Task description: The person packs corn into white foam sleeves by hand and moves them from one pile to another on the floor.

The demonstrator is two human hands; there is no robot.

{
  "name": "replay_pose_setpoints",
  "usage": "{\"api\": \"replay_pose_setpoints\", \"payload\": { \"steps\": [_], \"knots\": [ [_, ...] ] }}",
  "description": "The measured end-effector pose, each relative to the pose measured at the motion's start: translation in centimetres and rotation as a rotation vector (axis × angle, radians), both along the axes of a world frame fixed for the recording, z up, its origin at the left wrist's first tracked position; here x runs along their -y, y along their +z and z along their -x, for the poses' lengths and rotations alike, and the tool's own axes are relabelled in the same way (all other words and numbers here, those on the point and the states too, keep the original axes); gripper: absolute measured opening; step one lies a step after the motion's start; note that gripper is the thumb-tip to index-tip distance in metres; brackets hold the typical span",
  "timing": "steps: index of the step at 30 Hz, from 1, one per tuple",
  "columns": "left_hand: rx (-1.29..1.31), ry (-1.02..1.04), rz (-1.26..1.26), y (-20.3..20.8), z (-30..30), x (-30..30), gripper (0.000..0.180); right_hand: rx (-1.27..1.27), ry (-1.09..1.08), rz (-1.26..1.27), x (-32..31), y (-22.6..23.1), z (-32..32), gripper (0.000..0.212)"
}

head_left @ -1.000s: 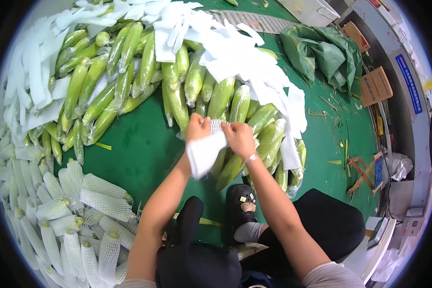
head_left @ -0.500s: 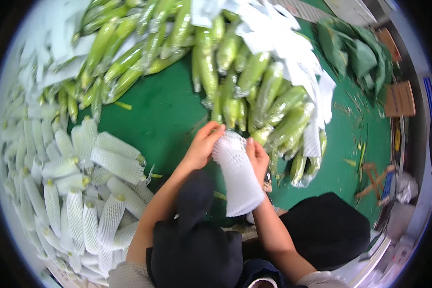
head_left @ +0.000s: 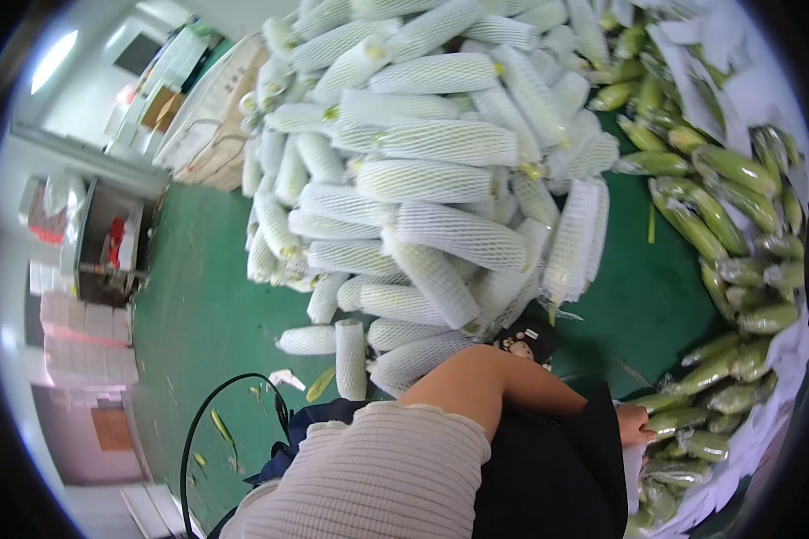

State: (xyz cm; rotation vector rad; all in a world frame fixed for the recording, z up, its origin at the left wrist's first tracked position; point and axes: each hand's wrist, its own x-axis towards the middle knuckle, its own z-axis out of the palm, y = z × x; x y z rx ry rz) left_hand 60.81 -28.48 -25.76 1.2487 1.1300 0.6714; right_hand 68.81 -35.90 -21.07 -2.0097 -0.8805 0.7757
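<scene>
My left hand (head_left: pixel 634 424) shows at the lower right, beside the plastic-wrapped ears of corn (head_left: pixel 679 420). Its fingers are closed at the upper edge of a white foam net sleeve (head_left: pixel 633 472), most of which is hidden behind black cloth (head_left: pixel 557 463). My left forearm (head_left: pixel 535 382) reaches across from a ribbed, light sleeve (head_left: pixel 377 472). My right hand is out of sight. Ahead lies a large heap of corn ears in white foam nets (head_left: pixel 458 144), stacked in several layers.
More wrapped corn (head_left: pixel 710 216) curves down the right side, with white sleeves (head_left: pixel 755 72) around it. A dark shoe (head_left: pixel 526 341) touches the heap's near edge. A black cable (head_left: pixel 211 400) loops at lower left; scraps lie on the green floor (head_left: pixel 189 296). A large pale bag (head_left: pixel 211 126) stands far left.
The view has swung left, so the netted heap is now central and the wrapped corn at right. The foam sleeve, earlier between both hands, is mostly covered now; my right hand has left view.
</scene>
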Motion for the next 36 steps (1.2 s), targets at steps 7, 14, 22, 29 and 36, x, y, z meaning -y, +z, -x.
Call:
{"api": "replay_pose_setpoints", "payload": {
  "steps": [7, 14, 22, 29, 36],
  "knots": [
    [0.035, 0.234, -0.044, -4.2, -3.0, 1.0, 0.031, -0.218, -0.022, 0.099, 1.1, -9.0, -0.6, 0.032],
    [0.015, 0.021, -0.042, -10.1, -1.4, -1.4, 0.024, -0.758, -0.518, -0.358, 6.4, -24.6, -10.3, 0.026],
    [-0.201, 0.057, -0.199, -12.0, 0.5, -0.5, 0.038, -0.046, -0.003, 0.508, -0.8, -13.2, -4.7, 0.032],
    [0.834, -0.246, 0.807, 2.6, 17.2, -2.4, 0.075, -0.066, 0.688, 0.183, -0.7, 3.1, 3.2, 0.021],
    [0.309, 0.624, 0.197, 14.8, 38.5, -0.6, 0.066, 0.743, -0.245, 0.59, 10.1, 0.2, -27.3, 0.037]
  ]
}}
